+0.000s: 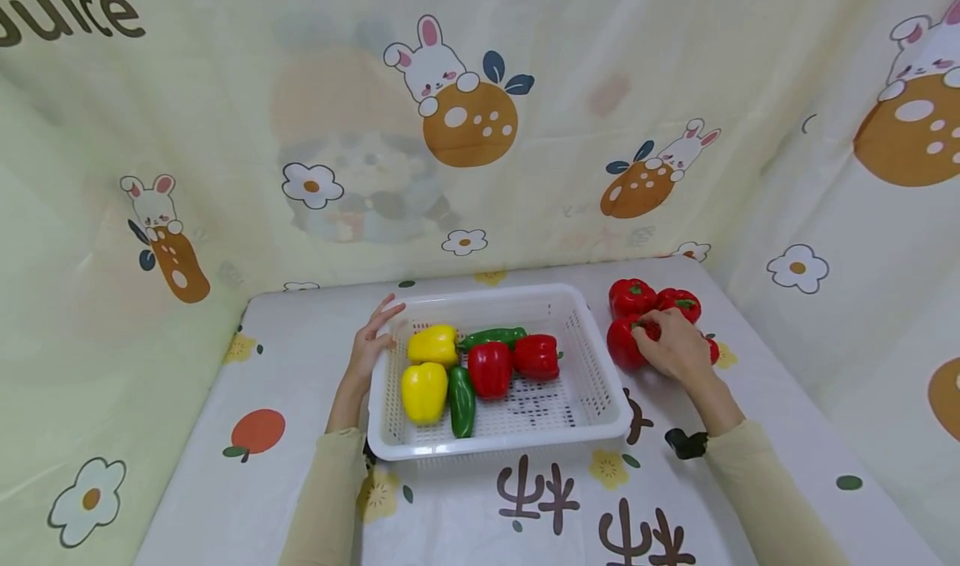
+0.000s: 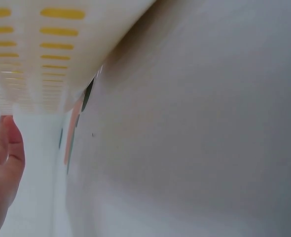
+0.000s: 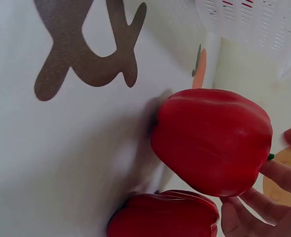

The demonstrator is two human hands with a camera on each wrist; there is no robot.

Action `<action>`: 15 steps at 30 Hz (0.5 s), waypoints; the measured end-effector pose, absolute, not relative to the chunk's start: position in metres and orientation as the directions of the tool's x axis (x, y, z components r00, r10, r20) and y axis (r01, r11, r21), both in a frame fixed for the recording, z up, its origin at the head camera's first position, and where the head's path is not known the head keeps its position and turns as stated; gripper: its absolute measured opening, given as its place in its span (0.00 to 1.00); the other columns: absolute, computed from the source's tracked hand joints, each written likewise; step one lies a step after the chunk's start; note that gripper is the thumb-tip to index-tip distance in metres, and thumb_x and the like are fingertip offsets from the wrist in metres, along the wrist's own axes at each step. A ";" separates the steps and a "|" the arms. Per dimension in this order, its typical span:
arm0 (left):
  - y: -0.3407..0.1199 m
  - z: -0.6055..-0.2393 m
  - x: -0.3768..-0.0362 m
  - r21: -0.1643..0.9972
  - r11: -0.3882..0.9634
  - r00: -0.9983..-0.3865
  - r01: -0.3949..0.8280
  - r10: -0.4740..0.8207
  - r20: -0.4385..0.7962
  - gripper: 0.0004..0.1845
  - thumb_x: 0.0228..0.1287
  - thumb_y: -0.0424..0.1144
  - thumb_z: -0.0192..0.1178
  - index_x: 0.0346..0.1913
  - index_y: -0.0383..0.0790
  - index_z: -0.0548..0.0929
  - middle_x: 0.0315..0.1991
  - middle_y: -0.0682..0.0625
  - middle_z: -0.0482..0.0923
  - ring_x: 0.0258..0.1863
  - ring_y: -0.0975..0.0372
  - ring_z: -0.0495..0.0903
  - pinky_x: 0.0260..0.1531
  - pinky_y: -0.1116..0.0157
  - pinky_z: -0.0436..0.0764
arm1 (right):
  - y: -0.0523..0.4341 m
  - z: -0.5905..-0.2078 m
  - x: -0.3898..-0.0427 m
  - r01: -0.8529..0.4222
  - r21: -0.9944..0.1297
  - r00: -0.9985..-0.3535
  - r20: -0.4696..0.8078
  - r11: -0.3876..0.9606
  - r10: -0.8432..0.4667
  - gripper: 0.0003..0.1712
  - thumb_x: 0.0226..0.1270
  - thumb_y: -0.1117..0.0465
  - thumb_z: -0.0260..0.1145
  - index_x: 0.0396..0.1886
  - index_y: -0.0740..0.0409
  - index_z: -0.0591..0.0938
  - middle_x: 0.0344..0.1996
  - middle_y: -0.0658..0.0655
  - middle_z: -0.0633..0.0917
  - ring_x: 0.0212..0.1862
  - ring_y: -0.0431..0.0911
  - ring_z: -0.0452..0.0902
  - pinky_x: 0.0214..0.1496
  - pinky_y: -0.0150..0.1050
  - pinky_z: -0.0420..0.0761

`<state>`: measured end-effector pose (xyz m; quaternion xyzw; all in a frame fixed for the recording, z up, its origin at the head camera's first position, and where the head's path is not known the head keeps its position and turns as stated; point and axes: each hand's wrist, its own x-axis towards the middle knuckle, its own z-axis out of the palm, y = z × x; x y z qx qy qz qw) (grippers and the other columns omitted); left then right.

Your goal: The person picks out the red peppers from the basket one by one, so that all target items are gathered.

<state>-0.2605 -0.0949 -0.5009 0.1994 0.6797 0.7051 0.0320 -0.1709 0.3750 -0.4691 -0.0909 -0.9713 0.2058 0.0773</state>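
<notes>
In the head view, my left hand is at the left end of a white plastic basket; its straight, spread fingers touch the far left corner. The left wrist view catches part of that hand by the slotted basket wall. Inside lie two yellow bell peppers, two red bell peppers and two long green peppers. Right of the basket, my right hand grips a red bell pepper from above. In the right wrist view its fingers curl against that pepper.
More red bell peppers sit close around my right hand, one of them behind it. A patterned white cloth covers the table. Cream printed curtains rise at the back and both sides.
</notes>
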 end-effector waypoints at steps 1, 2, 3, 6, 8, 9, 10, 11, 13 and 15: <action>-0.095 -0.501 -0.261 0.971 -0.075 -0.918 0.227 0.317 0.239 0.30 0.54 0.19 0.41 0.64 0.25 0.66 0.73 0.48 0.49 0.72 0.50 0.45 0.67 0.46 0.48 | 0.374 -0.469 -0.171 0.154 -0.398 -0.973 0.096 0.904 0.209 0.29 0.59 0.48 0.59 0.53 0.65 0.75 0.51 0.71 0.71 0.51 0.64 0.66 0.44 0.63 0.75; -0.095 -0.500 -0.261 0.970 -0.077 -0.917 0.229 0.317 0.241 0.30 0.54 0.19 0.41 0.64 0.25 0.66 0.73 0.48 0.49 0.72 0.50 0.45 0.67 0.46 0.48 | 0.374 -0.469 -0.171 0.161 -0.381 -0.974 0.086 0.910 0.208 0.33 0.57 0.45 0.61 0.55 0.65 0.74 0.52 0.71 0.70 0.52 0.64 0.66 0.44 0.63 0.75; -0.095 -0.500 -0.261 0.970 -0.079 -0.917 0.230 0.317 0.243 0.29 0.54 0.19 0.41 0.64 0.25 0.66 0.73 0.47 0.49 0.72 0.50 0.45 0.67 0.46 0.48 | 0.374 -0.470 -0.171 0.162 -0.368 -0.975 0.084 0.916 0.206 0.35 0.56 0.43 0.62 0.55 0.65 0.73 0.52 0.71 0.70 0.52 0.64 0.66 0.43 0.63 0.75; -0.095 -0.499 -0.261 0.969 -0.087 -0.917 0.233 0.313 0.248 0.29 0.54 0.19 0.41 0.63 0.23 0.65 0.73 0.46 0.49 0.72 0.49 0.45 0.67 0.45 0.48 | 0.374 -0.471 -0.171 0.151 -0.338 -0.974 0.110 0.929 0.199 0.39 0.51 0.40 0.66 0.54 0.65 0.73 0.51 0.72 0.71 0.51 0.64 0.67 0.42 0.63 0.76; -0.095 -0.499 -0.261 0.968 -0.095 -0.917 0.231 0.311 0.250 0.29 0.54 0.18 0.41 0.63 0.21 0.64 0.73 0.45 0.49 0.72 0.48 0.45 0.67 0.45 0.48 | 0.375 -0.472 -0.171 0.150 -0.339 -0.970 0.133 0.929 0.205 0.38 0.50 0.43 0.68 0.53 0.66 0.73 0.51 0.72 0.71 0.50 0.64 0.67 0.42 0.63 0.76; -0.095 -0.499 -0.261 0.968 -0.099 -0.917 0.229 0.311 0.249 0.29 0.54 0.18 0.41 0.63 0.20 0.64 0.73 0.44 0.49 0.72 0.48 0.45 0.67 0.45 0.48 | 0.375 -0.473 -0.171 0.151 -0.341 -0.966 0.147 0.928 0.212 0.37 0.50 0.45 0.68 0.53 0.66 0.73 0.51 0.72 0.71 0.50 0.65 0.67 0.42 0.63 0.76; -0.094 -0.499 -0.261 0.969 -0.102 -0.917 0.227 0.311 0.248 0.29 0.54 0.18 0.41 0.63 0.19 0.63 0.73 0.44 0.48 0.72 0.47 0.45 0.67 0.45 0.48 | 0.375 -0.474 -0.171 0.156 -0.343 -0.962 0.160 0.926 0.221 0.37 0.50 0.45 0.69 0.52 0.67 0.73 0.51 0.72 0.71 0.50 0.65 0.67 0.42 0.63 0.76; -0.094 -0.500 -0.261 0.969 -0.102 -0.918 0.225 0.311 0.246 0.29 0.53 0.18 0.41 0.63 0.19 0.63 0.73 0.43 0.48 0.72 0.47 0.45 0.67 0.45 0.48 | 0.375 -0.475 -0.170 0.159 -0.346 -0.958 0.173 0.925 0.229 0.37 0.50 0.46 0.69 0.52 0.67 0.73 0.51 0.72 0.71 0.50 0.65 0.67 0.42 0.63 0.76; -0.094 -0.500 -0.261 0.969 -0.105 -0.919 0.223 0.309 0.245 0.29 0.53 0.18 0.41 0.62 0.19 0.63 0.73 0.42 0.48 0.72 0.46 0.45 0.66 0.45 0.49 | 0.375 -0.477 -0.170 0.164 -0.355 -0.950 0.196 0.920 0.244 0.37 0.49 0.47 0.70 0.52 0.67 0.72 0.51 0.73 0.72 0.50 0.65 0.67 0.41 0.64 0.76; -0.094 -0.500 -0.261 0.970 -0.102 -0.921 0.222 0.305 0.243 0.29 0.53 0.19 0.41 0.62 0.19 0.64 0.73 0.42 0.48 0.71 0.46 0.45 0.66 0.44 0.49 | 0.375 -0.479 -0.169 0.161 -0.356 -0.944 0.218 0.920 0.250 0.37 0.49 0.47 0.70 0.51 0.68 0.72 0.49 0.72 0.72 0.49 0.65 0.67 0.41 0.64 0.76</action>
